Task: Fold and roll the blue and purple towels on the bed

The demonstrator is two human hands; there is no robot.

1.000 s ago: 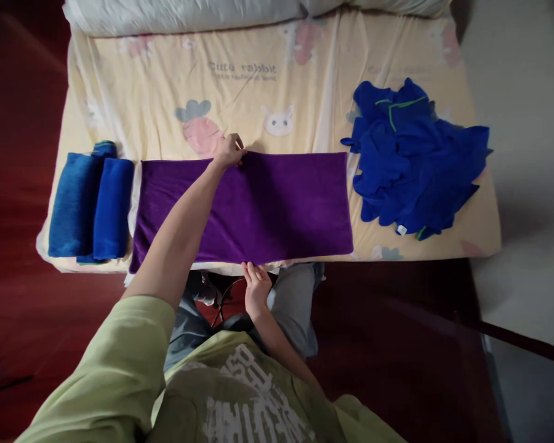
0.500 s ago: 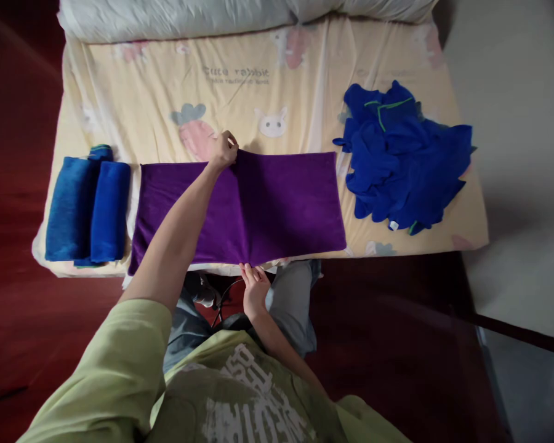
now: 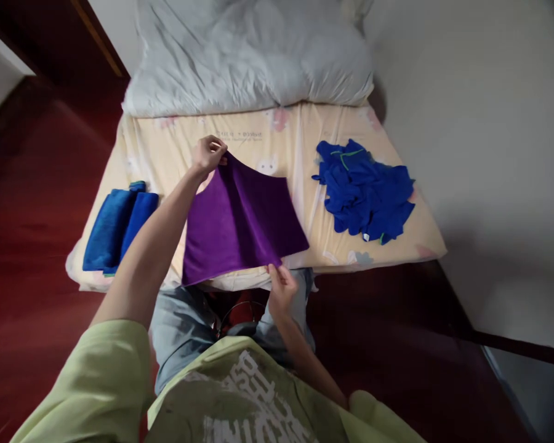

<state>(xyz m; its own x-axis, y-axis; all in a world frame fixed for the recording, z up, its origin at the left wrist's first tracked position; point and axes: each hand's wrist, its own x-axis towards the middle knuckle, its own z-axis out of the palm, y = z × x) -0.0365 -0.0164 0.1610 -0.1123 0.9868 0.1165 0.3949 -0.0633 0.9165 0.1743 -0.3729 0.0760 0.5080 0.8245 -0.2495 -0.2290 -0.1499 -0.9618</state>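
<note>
A purple towel hangs partly raised over the bed, with a fold line through its middle. My left hand pinches its far edge and holds it up off the sheet. At the near edge, close to my knees, my right hand grips the cloth between thumb and fingers. The towel's right part slopes down toward the sheet; its near left corner lies by the mattress edge. My left forearm passes in front of part of the folded blue towels on the left.
The bed has a yellow sheet printed with rabbits. A heap of crumpled blue cloths lies at its right. A pale quilt is piled at the back. Dark red floor surrounds the bed; a wall stands on the right.
The purple towel, flat on the bed before, is now lifted at its far edge by my left hand. My right hand has shifted right along the near edge. The view has tilted up.
</note>
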